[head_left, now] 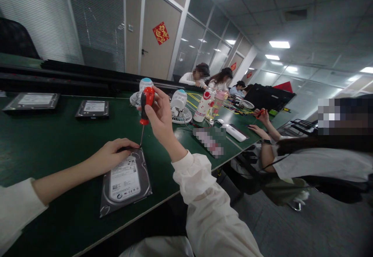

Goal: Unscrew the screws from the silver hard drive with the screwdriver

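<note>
A hard drive [125,181] with a white label lies flat on the green table in front of me. My left hand [112,154] grips its far left corner, thumb on the top face and fingers reaching along the far edge. In my right hand [160,113] is a red and black screwdriver [149,94], held upright by its handle. The screwdriver's tip points down to the drive's far edge, right beside my left fingertips. Those fingertips hide part of that corner, and whether a screw sits under the tip is too small to tell.
Two more hard drives, one large [32,101] and one smaller [92,108], lie at the table's left. White fans [179,105], a bottle [204,105] and a white power strip [234,132] stand beyond my right hand. A co-worker [317,160] sits at right, hands on the table.
</note>
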`<control>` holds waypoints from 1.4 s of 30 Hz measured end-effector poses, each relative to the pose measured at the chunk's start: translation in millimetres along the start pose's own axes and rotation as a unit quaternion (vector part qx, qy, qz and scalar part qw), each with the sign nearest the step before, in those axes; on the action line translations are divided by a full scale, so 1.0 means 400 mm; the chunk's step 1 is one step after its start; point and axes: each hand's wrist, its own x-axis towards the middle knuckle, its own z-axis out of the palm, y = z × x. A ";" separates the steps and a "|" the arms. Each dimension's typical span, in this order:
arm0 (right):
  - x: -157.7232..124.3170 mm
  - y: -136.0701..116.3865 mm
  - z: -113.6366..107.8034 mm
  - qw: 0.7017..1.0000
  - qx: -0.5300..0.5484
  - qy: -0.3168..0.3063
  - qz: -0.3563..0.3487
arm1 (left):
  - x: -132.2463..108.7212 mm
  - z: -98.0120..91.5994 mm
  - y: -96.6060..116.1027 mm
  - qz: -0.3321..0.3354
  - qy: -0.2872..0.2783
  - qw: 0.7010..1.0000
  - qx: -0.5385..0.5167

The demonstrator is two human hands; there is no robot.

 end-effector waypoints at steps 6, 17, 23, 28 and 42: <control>-0.002 -0.003 -0.001 0.998 -0.064 0.021 0.002 | -0.001 -0.001 0.009 -0.006 -0.001 1.000 0.000; 0.001 -0.019 0.003 0.998 -0.031 0.053 0.000 | 0.000 -0.002 0.013 0.007 0.008 1.000 0.004; -0.002 -0.002 0.003 1.000 0.007 0.004 0.003 | 0.001 0.001 0.014 0.003 0.011 1.000 0.006; 0.000 0.005 0.002 0.999 -0.034 0.030 0.000 | 0.002 -0.001 0.030 -0.002 0.013 1.000 0.017; 0.006 -0.008 -0.005 0.999 -0.012 0.038 -0.031 | -0.002 -0.005 0.036 0.020 0.016 1.000 0.014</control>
